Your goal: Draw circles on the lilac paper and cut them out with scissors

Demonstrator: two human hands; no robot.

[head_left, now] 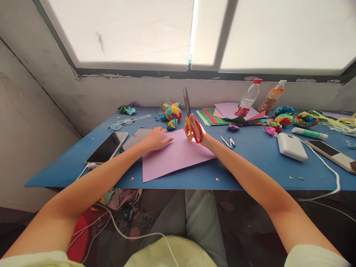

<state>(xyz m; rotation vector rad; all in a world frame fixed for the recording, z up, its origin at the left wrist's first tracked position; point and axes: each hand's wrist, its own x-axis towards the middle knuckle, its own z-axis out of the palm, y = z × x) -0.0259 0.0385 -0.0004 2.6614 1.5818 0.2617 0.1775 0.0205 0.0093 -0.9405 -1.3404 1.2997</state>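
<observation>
A sheet of pink-purple paper (167, 163) lies on the blue table (66, 163) before me. My left hand (156, 139) rests on its upper left part, fingers stretched out and thumb apart. Over the paper's upper right, my right hand (197, 129) is closed around scissors (187, 104) with one yellow and one red handle loop. The scissor blades point up and away from me, looking nearly closed. Just beyond the paper sit several crumpled colourful paper pieces (172, 110).
Left are a phone (107, 148), a grey flat device (135, 138) and glasses (121, 124). Behind on the right stand two bottles (249, 97) (274, 95) by stacked coloured paper (205, 118). Pens (228, 142), a white power bank (292, 147), a glue tube (309, 132) and a cable (333, 176) lie right.
</observation>
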